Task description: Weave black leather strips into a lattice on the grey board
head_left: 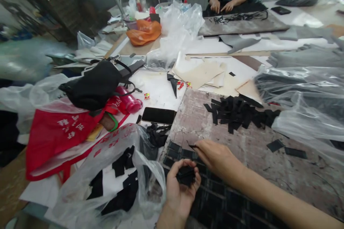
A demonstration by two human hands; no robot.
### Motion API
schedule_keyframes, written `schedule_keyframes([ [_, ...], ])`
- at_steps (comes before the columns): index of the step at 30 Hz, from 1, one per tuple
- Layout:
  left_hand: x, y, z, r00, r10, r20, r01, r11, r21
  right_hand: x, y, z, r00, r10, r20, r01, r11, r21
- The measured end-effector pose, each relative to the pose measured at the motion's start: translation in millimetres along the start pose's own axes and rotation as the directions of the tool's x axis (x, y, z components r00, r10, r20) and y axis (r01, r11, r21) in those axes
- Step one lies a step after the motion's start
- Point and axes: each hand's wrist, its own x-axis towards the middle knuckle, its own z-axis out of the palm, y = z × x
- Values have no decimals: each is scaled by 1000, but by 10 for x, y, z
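Black fabric pieces (186, 176) sit bunched in the cupped left hand (179, 189) at the board's (268, 171) near edge; the right hand (215, 155) pinches one flat piece (192, 146), long axis pointing left; the loose stack could slip and scatter among laid pieces (177, 150); plastic bag (118, 175) crowds the left.

White characters on the red bag (55, 134), red ones on the clear bag (113, 139) (both illegible)
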Motion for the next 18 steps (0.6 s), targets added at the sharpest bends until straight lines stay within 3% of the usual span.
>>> schedule_keyframes([
  [4,43,175,-98,1000,-9,16,8,999,40,362,131,351,998,-10,63,27,959,-282],
  [8,76,233,-168,994,-101,-30,102,993,61,517,125,581,994,2,114,40,930,-366],
  [13,82,284,-183,988,-149,-34,151,985,83,519,84,625,980,-15,200,74,955,-286],
  [18,71,370,-182,979,-202,-35,204,972,117,475,82,545,973,133,188,-72,952,-297],
])
